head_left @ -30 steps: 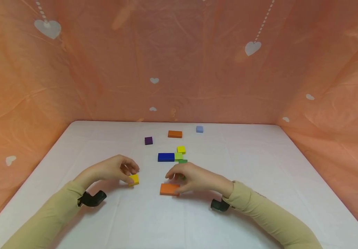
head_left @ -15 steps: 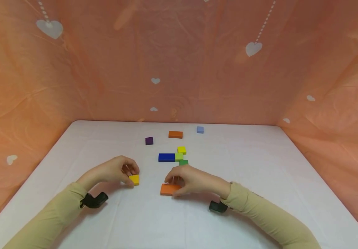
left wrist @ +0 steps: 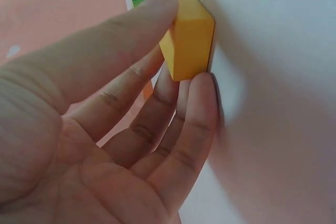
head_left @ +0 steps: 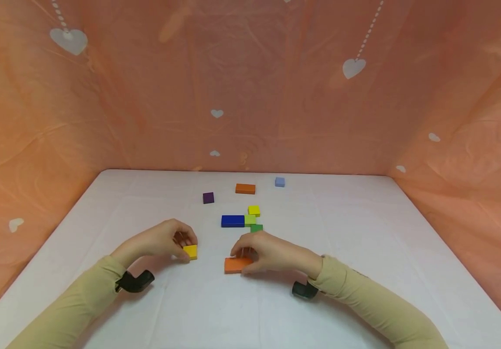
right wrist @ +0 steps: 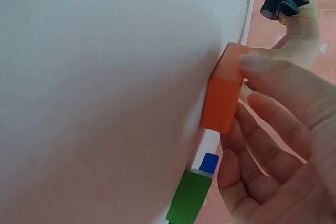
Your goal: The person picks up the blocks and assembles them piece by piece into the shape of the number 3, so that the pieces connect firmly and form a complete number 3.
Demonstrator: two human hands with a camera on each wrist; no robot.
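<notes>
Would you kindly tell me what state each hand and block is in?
left hand: pinching the amber block
amber block: held
right hand: pinching the near orange block
near orange block: held
dark blue block: lying against the lime block
lime block: lying against the dark blue block
yellow block: lying beside the lime block
green block: lying, partly hidden in head view
purple block: lying alone
far orange block: lying alone
light blue block: lying alone

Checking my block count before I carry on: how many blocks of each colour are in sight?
Yellow blocks: 2
Orange blocks: 2
Dark blue block: 1
Light blue block: 1
Lime green block: 1
Darker green block: 1
Purple block: 1
Total: 9
</notes>
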